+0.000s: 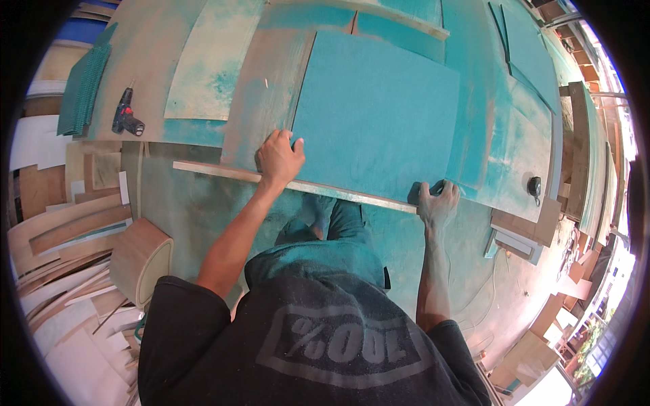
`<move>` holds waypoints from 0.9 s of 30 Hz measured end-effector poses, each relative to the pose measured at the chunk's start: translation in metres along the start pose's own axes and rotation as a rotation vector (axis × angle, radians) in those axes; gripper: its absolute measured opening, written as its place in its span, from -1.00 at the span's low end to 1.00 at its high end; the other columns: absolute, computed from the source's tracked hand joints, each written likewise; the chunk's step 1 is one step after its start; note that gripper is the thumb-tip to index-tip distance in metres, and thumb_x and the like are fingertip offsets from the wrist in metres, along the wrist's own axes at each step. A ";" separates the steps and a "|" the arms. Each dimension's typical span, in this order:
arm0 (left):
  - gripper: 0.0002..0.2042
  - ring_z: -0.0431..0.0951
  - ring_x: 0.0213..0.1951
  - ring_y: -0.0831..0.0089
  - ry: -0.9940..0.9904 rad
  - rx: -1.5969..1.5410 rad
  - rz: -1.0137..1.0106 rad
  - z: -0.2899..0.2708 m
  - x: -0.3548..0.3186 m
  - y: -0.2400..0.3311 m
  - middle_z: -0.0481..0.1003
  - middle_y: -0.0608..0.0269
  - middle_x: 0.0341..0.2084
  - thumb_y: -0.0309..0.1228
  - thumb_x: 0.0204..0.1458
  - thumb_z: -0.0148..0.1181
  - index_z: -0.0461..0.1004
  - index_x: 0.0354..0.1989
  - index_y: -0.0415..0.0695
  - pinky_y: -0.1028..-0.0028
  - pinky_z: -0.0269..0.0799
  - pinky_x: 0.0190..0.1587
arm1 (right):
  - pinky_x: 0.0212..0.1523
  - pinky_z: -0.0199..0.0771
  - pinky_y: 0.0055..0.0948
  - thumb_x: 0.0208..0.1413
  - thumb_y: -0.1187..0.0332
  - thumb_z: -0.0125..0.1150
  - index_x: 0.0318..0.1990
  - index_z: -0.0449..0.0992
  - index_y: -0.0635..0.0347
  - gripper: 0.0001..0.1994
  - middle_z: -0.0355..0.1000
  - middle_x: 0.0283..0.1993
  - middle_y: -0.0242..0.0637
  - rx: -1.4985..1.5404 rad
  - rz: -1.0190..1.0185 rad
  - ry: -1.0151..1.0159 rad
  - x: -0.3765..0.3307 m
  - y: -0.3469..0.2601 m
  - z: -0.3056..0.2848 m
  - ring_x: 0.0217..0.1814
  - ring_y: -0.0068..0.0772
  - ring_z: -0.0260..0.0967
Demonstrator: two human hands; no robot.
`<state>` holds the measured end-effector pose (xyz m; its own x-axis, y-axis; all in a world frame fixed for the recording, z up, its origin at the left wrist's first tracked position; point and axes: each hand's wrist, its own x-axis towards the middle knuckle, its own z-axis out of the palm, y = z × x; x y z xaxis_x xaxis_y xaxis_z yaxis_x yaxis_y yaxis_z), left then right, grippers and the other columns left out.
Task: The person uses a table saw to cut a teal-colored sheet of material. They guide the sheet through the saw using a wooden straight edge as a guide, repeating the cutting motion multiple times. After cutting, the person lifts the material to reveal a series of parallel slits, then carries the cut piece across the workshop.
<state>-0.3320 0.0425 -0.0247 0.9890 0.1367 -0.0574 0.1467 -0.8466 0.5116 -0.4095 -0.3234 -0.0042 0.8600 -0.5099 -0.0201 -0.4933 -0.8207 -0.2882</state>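
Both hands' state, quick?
Left hand: curled at near left corner of teal panel; grip can't be told.
Right hand: curled at near right corner; grip can't be told.

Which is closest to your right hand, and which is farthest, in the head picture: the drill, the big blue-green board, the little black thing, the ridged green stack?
From the right hand:
1. Big blue-green board: right by the fingers.
2. Little black thing: off to the right.
3. Drill: far left.
4. Ridged green stack: beyond the drill.

Teal panel (379,115) on teal-dusted worktop (156,54)
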 end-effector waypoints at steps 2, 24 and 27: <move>-0.67 0.64 -0.17 -0.09 -0.020 0.018 0.023 -0.005 -0.001 0.002 0.59 -0.09 -0.20 -0.26 0.10 0.32 0.58 -0.10 -0.29 0.00 0.51 -0.12 | 0.12 0.43 0.06 -0.03 0.02 0.39 0.11 0.44 0.42 -0.32 0.41 0.04 0.05 -0.034 -0.031 -0.065 0.003 0.011 0.001 0.19 0.13 0.35; -0.47 0.43 -0.04 0.07 -0.081 0.143 0.321 0.028 0.099 0.042 0.28 0.09 0.44 -0.31 0.20 0.27 0.41 0.31 -0.28 0.11 0.38 0.14 | 0.12 0.46 0.56 -0.30 0.15 0.57 0.55 0.08 -0.33 0.13 -0.18 0.64 -0.22 -0.356 -0.890 -0.670 -0.011 -0.129 -0.005 0.58 0.50 -0.11; -0.48 0.43 -0.08 0.07 -0.077 0.145 0.337 0.021 0.101 0.044 0.29 0.08 0.43 -0.33 0.19 0.28 0.42 0.30 -0.28 0.12 0.38 0.11 | 0.16 0.43 0.58 -0.33 0.07 0.64 0.53 0.12 -0.33 0.14 -0.16 0.63 -0.24 -0.352 -0.884 -0.660 -0.010 -0.129 -0.001 0.56 0.51 -0.10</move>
<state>-0.2250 0.0079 -0.0262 0.9801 -0.1966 0.0261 -0.1913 -0.9023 0.3863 -0.3545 -0.2123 0.0343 0.7727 0.4266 -0.4701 0.3947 -0.9028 -0.1706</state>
